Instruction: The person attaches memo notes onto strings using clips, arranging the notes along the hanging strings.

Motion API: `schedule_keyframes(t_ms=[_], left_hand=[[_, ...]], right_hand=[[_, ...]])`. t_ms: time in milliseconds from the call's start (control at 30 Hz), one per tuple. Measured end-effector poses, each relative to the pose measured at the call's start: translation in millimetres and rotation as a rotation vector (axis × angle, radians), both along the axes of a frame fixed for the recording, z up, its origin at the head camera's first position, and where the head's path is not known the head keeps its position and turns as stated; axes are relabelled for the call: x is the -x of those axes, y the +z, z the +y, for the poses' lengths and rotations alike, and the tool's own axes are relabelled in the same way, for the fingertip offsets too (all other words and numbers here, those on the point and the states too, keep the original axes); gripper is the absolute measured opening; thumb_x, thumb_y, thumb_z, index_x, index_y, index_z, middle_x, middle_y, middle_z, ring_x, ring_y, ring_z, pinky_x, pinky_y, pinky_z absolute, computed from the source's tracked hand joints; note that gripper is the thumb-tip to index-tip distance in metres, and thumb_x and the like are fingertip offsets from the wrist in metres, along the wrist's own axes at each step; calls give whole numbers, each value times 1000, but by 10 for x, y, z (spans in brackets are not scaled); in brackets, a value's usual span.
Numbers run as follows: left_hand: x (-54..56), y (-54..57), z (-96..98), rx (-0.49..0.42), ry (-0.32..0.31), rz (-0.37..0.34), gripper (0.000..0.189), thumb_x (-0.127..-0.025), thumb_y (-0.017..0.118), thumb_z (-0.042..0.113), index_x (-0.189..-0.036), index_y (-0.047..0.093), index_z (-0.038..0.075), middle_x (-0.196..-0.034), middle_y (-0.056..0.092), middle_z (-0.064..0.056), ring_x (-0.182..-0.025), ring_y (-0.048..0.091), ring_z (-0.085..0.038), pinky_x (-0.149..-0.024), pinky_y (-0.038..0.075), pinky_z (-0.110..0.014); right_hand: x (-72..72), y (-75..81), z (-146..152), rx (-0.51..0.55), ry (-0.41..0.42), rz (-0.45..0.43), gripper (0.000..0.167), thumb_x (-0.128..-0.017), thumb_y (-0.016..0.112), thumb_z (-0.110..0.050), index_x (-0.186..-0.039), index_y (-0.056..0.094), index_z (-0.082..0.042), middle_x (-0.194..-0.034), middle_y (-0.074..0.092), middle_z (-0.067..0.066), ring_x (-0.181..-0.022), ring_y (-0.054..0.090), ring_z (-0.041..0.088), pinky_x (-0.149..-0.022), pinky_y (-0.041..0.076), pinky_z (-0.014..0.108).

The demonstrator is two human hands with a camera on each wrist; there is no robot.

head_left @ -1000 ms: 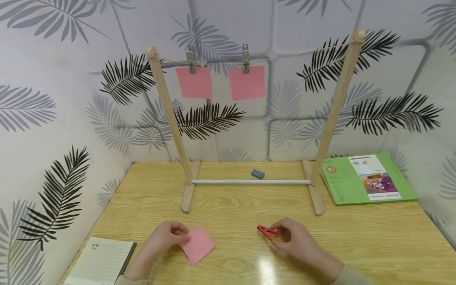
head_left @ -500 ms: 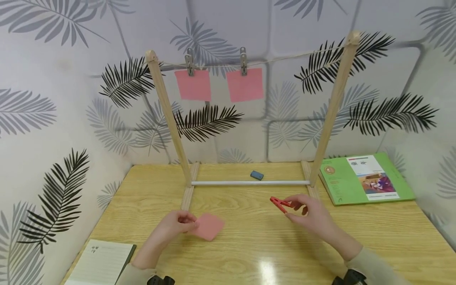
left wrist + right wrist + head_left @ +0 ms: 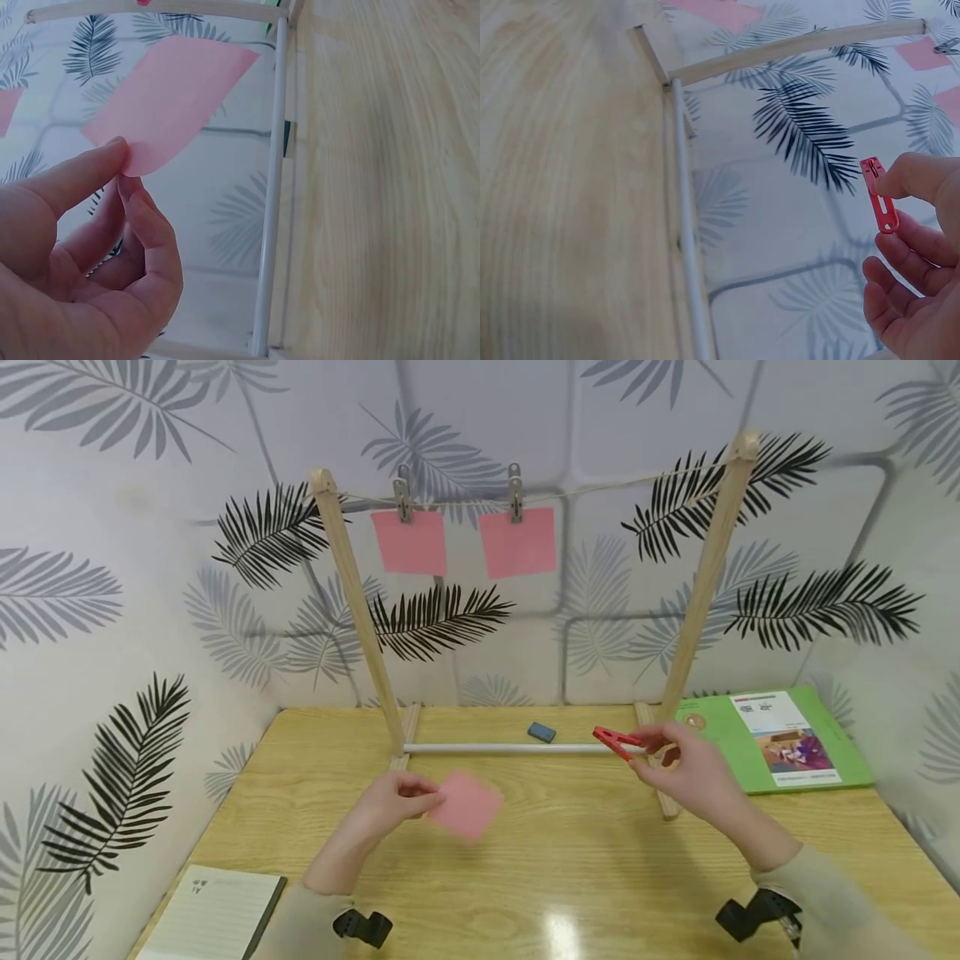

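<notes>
Between thumb and fingers, my left hand (image 3: 395,802) pinches one corner of a pink paper square (image 3: 471,806), raised over the table. In the left wrist view the paper (image 3: 176,97) bends slightly away from the thumb. My right hand (image 3: 693,768) pinches a red clothespin (image 3: 617,742) in front of the right post. The right wrist view shows the clothespin (image 3: 879,195) between thumb and fingertips. Behind, two pink sheets, a left one (image 3: 411,545) and a right one (image 3: 519,545), hang from a string (image 3: 592,489) under metal clips, one of them the right clip (image 3: 515,493).
A wooden frame with a left post (image 3: 356,602), a right post (image 3: 708,577) and a white crossbar (image 3: 487,749) stands on the table (image 3: 525,877). A small blue block (image 3: 542,732) lies behind the bar. A green book (image 3: 840,735) is at right, a notebook (image 3: 213,910) at front left.
Both hands have risen and moved forward and rightward, the left with the pink paper, the right with the red clothespin. The hanging sheets stay in place.
</notes>
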State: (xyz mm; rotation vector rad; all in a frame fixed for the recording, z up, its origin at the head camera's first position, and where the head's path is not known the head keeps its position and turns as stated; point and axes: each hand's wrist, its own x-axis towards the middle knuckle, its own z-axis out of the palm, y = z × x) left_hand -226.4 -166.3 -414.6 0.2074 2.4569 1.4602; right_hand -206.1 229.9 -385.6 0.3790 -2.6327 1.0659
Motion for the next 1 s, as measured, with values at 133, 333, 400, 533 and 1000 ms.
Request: schedule_keyframes(t_ms=[133,333,400,533,1000], left_hand=[[57,44,140,-55,17,-15,23,-94,70,19,-106,73,0,-78,66,3,-73,56,-13,-75,53,-31],[178,93,368,-133,37,-10,21,-93,70,17,-105,73,1,-84,68,1,-75,58,-12,-71,51,-25],[209,127,444,-153,44,-6,20,-93,70,17,-106,73,2,-90,70,0,-78,60,-10,-74,52,-25],[247,231,579,-188,51,5,20,-93,70,17,-106,73,2,-97,70,-3,-83,63,-9,-83,55,-29],[347,683,1000,-250,62,97,21,-92,72,19,-107,73,5,-99,70,-4,-88,63,-13,-84,55,-31]], right_hand=[[30,153,71,-15,5,40,33,-85,75,-7,-116,67,-1,-101,68,13,-86,57,12,-69,51,24],[62,385,142,-25,-6,131,30,-88,71,-5,-117,66,-3,-102,67,12,-87,54,3,-71,50,17],[61,457,157,-19,-18,140,30,-88,70,-5,-118,66,-3,-101,68,13,-86,54,2,-70,49,15],[57,583,190,-14,-35,146,30,-89,68,-6,-119,65,-2,-103,68,14,-85,52,-4,-71,44,8],[155,1070,254,31,-18,313,32,-87,67,0,-119,64,3,-107,65,16,-88,48,-14,-69,41,1]])
